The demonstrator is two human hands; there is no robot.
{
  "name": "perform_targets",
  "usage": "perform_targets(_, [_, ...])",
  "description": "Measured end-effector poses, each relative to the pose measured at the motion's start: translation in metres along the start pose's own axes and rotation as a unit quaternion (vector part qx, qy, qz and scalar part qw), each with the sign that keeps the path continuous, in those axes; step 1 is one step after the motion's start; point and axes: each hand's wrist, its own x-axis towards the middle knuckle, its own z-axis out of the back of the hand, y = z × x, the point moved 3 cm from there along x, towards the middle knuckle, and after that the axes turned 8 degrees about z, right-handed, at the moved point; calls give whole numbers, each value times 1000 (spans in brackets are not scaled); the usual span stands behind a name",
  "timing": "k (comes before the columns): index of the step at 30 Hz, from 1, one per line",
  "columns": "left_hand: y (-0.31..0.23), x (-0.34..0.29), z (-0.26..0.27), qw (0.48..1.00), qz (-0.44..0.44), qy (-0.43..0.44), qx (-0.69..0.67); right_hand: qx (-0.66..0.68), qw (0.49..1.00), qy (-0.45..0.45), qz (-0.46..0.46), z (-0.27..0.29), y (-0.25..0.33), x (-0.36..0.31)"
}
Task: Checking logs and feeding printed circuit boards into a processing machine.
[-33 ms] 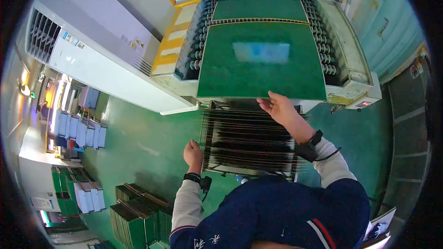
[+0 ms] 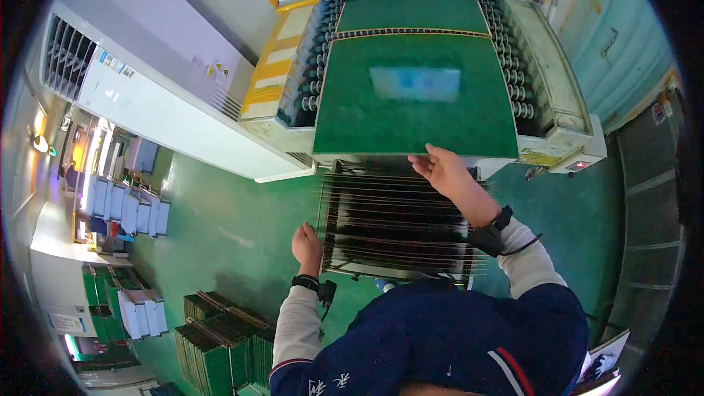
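Note:
A large green flat panel [image 2: 415, 117] lies on the machine's roller conveyor, its near edge jutting out over the rack. My right hand [image 2: 443, 171] is at that near edge, right of the middle, fingers apart and thumb side up; whether it touches the panel I cannot tell. Below the panel stands a dark slotted rack [image 2: 400, 224] with many thin rods across it. My left hand [image 2: 307, 248] is at the rack's left side with its fingers curled; what they hold, if anything, is hidden. Behind the first panel, a second green panel [image 2: 412, 13] lies on the rollers.
White rollers [image 2: 519, 88] flank the panels between the conveyor's side walls. A long white cabinet [image 2: 183, 117] stands to the left. Racks of green panels [image 2: 213, 359] stand on the floor at lower left, and a dark grey partition [image 2: 645, 235] runs along the right.

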Motion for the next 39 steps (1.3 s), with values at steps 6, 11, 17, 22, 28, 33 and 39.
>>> perform_targets(6, [2,0,-1,1000,7,1,23,-1,1000,-9,-16,1,3,5])
perform_targets(11, [-5,-1,3,999,17,11,26,-22,999,-21,-19,1,5,9])
perform_targets(17, [-4,-2,1,1000,26,8,13,-42,998,9,-38,3,5,14])
perform_targets(22, [5,0,-3,999,33,17,-5,-55,998,4,-38,1,7,16])
perform_targets(28, [11,3,-7,999,46,24,15,-46,998,22,-41,8,7,27])
perform_targets(33, [-2,4,-3,999,41,24,11,-59,996,17,-67,9,12,36])
perform_targets(39, [7,3,0,999,-11,-10,29,-86,995,14,-50,-6,13,28])
